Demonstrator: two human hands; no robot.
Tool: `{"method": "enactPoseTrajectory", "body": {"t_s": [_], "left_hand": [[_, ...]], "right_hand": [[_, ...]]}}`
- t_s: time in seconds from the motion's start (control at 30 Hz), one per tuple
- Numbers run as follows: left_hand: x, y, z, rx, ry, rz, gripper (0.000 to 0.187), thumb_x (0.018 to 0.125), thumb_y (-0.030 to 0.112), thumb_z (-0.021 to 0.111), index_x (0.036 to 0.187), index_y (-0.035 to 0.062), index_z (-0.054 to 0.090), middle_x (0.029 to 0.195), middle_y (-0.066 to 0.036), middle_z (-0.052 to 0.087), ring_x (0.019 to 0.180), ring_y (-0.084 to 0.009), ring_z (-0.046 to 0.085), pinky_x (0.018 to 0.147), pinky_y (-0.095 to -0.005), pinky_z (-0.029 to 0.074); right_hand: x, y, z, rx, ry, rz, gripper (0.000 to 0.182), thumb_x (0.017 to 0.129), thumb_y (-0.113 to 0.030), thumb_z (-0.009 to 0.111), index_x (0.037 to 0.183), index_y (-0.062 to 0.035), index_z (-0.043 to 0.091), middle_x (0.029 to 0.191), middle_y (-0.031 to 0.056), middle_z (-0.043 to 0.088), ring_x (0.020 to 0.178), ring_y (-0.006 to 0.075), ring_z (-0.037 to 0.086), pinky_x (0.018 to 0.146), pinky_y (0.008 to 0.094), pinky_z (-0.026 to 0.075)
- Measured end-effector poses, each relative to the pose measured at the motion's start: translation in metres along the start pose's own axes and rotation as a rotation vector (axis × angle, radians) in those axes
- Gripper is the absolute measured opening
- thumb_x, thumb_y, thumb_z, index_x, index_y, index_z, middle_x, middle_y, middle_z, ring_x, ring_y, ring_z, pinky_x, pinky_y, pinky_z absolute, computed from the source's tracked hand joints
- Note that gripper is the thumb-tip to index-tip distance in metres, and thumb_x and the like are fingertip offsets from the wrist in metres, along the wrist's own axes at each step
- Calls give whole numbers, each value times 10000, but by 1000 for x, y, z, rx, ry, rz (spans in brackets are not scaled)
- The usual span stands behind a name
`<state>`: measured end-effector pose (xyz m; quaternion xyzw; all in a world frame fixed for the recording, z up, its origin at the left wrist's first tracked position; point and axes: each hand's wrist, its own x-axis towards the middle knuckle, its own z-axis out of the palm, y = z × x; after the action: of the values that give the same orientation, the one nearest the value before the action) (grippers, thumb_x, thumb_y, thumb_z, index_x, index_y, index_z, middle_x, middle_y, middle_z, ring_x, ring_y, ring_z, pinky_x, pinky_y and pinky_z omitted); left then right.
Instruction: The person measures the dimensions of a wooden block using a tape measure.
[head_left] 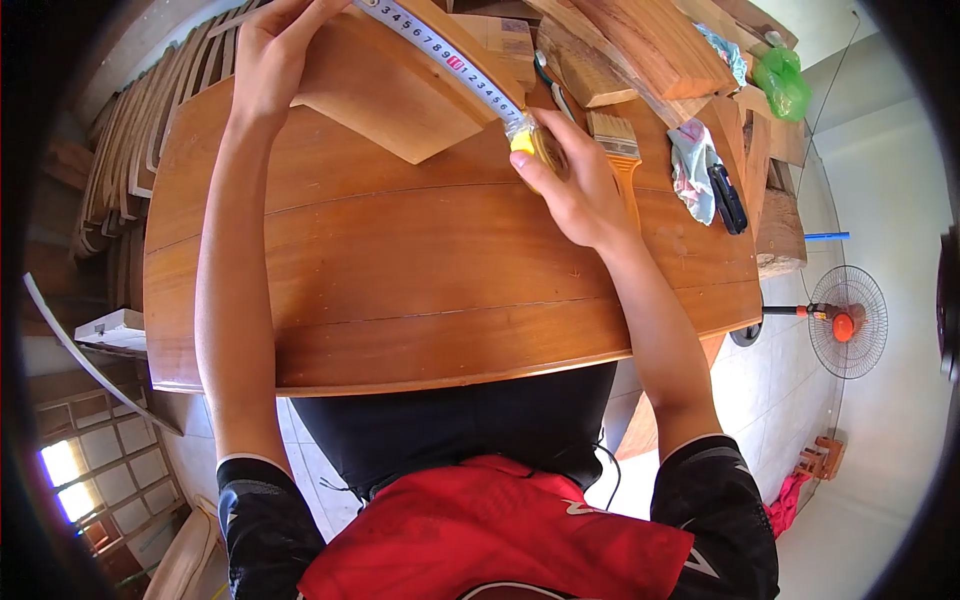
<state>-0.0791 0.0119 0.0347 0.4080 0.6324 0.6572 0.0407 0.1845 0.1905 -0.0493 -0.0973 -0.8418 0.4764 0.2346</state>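
A tape measure's blade (440,50), white with black numbers and a red 10, stretches slantwise along a narrow wooden piece (445,72). In my right hand (580,180) is the yellow, partly clear tape measure case (540,150), with the thumb lying over its front. My left hand (272,65) is closed at the blade's other end, fingers bent, the tips partly cut off by the top of the view. Beneath the blade, a flat light-brown board (400,120) rests on the wooden table (420,270).
A paintbrush (617,140) lies right of my right hand. Beyond it are a cloth (692,170) and a black tool (728,198). Wood blocks (660,50) and a green plastic bag (782,82) sit at the back right. Stacked wooden parts (120,150) stand left; a fan (845,325) stands right.
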Motion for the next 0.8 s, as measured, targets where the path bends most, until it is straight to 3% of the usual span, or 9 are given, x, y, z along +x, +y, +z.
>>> {"method": "enactPoseTrajectory", "body": {"t_s": [0.17,0.47,0.67,0.77,0.8], "left_hand": [[-3,8,8,-26,-6,35,284,998,226,722,1133,-19,768,1027,-74,756,937,-132,675,861,-286,522],[-7,14,14,-16,-42,91,282,996,228,725,1131,-15,773,1019,-77,763,925,-131,678,849,-283,526],[-5,13,11,60,-34,54,275,1004,212,721,1174,1,772,986,-48,758,904,-115,668,817,-274,522],[-3,-2,6,92,-81,81,343,1037,293,634,1273,80,764,1226,-38,735,1155,-129,611,1082,-295,413],[-1,0,6,70,-71,72,318,1026,266,664,1242,56,767,1146,-38,743,1071,-121,629,993,-287,449]], "right_hand": [[-2,0,8,-25,70,-41,567,943,-348,682,1323,57,568,1179,218,666,1074,351,641,944,426,489],[-1,0,5,56,127,-17,414,943,-285,713,1184,43,637,976,171,690,908,256,652,836,375,508],[0,2,6,3,97,13,417,955,-295,711,1188,42,630,998,167,687,923,250,641,845,372,501],[-2,1,6,-2,100,15,426,956,-300,714,1201,39,630,997,161,689,911,242,633,840,369,499],[-2,2,7,-5,107,10,427,956,-300,714,1203,38,630,991,159,690,905,241,633,836,369,500]]}}
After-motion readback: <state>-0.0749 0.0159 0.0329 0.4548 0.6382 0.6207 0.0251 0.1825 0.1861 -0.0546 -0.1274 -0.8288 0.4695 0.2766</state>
